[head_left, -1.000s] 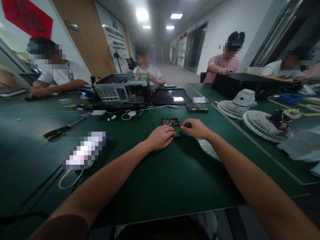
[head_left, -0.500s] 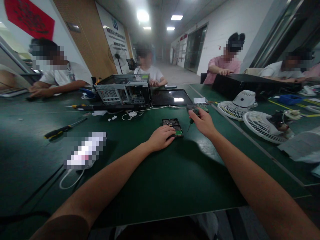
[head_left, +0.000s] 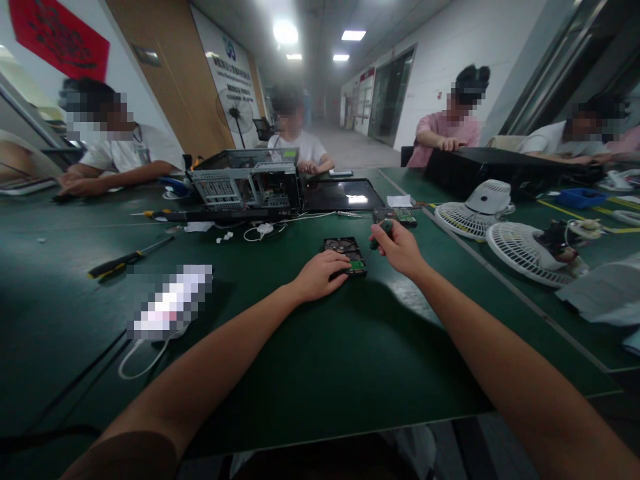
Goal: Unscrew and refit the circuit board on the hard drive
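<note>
A hard drive (head_left: pixel 345 246) lies flat on the green table, its green circuit board partly showing. My left hand (head_left: pixel 321 275) grips its near left side, with the fingers over its top, and hides part of it. In my right hand (head_left: pixel 400 248) is a small screwdriver with a dark green handle (head_left: pixel 383 229). Its thin shaft slants down toward the right edge of the drive; I cannot tell whether the tip touches it. Just beyond my right hand lies another drive-like part (head_left: pixel 406 215) with a circuit board.
An open computer case (head_left: pixel 245 183) and a dark flat panel (head_left: pixel 345 195) stand at the back. On the left lie a yellow-black screwdriver (head_left: pixel 116 265) and a phone (head_left: pixel 173 300) with a white cable. White fan parts (head_left: pixel 480 210) are on the right. Several people sit around the table.
My right hand has moved left and slightly nearer with the screwdriver, bringing its shaft closer to the hard drive. My left hand stays on the drive.
</note>
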